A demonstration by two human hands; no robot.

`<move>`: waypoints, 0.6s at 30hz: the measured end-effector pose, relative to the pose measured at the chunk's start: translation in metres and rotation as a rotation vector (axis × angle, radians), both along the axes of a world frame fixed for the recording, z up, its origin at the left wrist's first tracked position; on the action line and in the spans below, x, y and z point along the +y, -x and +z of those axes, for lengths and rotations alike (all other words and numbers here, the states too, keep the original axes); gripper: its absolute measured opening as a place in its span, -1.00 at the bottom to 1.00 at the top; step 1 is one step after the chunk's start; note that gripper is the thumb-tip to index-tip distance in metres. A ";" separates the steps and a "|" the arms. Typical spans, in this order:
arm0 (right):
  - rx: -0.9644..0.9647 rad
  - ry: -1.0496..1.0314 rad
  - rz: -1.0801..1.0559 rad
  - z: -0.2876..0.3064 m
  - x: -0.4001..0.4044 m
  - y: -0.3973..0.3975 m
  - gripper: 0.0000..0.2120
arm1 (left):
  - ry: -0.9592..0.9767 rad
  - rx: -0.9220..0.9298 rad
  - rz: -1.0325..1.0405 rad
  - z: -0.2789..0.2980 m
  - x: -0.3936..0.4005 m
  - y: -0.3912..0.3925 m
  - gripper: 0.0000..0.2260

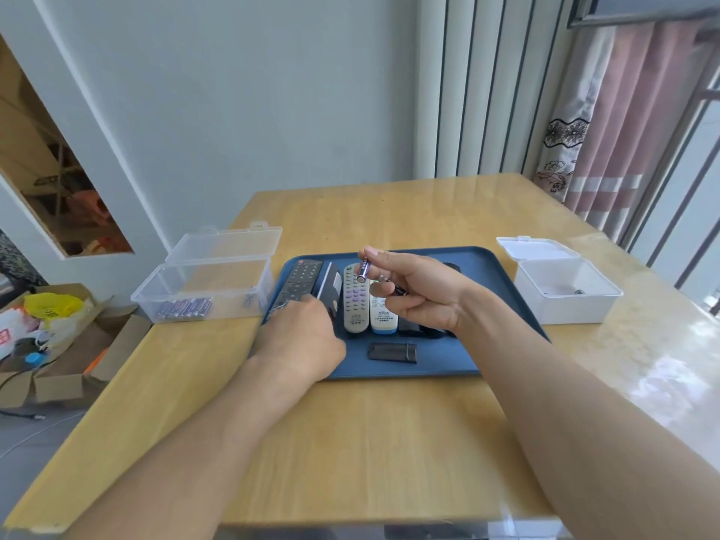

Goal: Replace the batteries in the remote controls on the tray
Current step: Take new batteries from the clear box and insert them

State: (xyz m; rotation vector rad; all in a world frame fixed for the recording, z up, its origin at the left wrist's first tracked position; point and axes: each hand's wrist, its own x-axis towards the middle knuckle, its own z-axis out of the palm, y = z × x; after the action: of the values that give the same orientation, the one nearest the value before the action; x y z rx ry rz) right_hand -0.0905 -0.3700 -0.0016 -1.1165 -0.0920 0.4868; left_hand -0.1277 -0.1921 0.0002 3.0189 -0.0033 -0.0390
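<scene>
A blue tray (448, 360) lies mid-table with several remotes side by side. My left hand (302, 337) grips a dark remote (331, 286) that is tipped on its edge, beside a black remote (298, 282) at the tray's left. My right hand (413, 292) hovers over the tray and pinches a purple battery (363, 270) between thumb and forefinger; a second battery (393, 289) sits lower in the same fingers. Under that hand lie a grey remote (355, 302) with purple buttons and a white remote (382, 315). A loose black battery cover (392, 351) rests on the tray's near part.
A clear open box (206, 286) with several purple batteries stands left of the tray. A white open box (565, 290) stands to the right. Cardboard boxes with clutter sit on the floor at the left. A curtain hangs at the back right.
</scene>
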 end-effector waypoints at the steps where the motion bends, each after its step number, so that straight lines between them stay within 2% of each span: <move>1: -0.001 0.000 -0.004 -0.001 -0.001 -0.001 -0.88 | 0.034 -0.016 -0.004 0.000 0.002 -0.001 -0.63; 4: -0.038 0.014 -0.040 -0.002 -0.005 -0.001 -0.88 | 0.132 -0.033 -0.010 0.005 0.009 -0.009 -0.66; 6: -0.099 0.076 -0.114 0.000 -0.004 0.000 -0.87 | 0.265 -0.040 -0.030 0.010 0.015 -0.016 -0.71; 9: -0.240 0.173 -0.290 0.005 0.003 0.003 -0.79 | 0.754 0.004 -0.131 0.011 0.018 -0.025 -0.79; 11: -0.350 0.220 -0.401 0.011 0.008 0.007 -0.81 | 1.102 0.058 -0.207 0.008 0.017 -0.028 -0.72; 13: -0.460 0.282 -0.486 0.016 0.014 0.012 -0.82 | 1.299 0.098 -0.282 0.003 0.016 -0.031 -0.67; 15: -0.557 0.365 -0.529 0.019 0.021 0.016 -0.81 | 1.387 0.134 -0.359 -0.001 0.016 -0.035 -0.62; 18: -0.616 0.481 -0.617 0.019 0.027 0.018 -0.84 | 1.400 0.178 -0.446 -0.004 0.018 -0.038 -0.55</move>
State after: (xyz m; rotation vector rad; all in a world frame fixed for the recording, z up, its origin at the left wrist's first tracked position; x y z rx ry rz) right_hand -0.1085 -0.3428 0.0171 -1.6561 -0.1638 -0.4228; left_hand -0.0900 -0.1744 -0.0042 1.5650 -0.4643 -0.2293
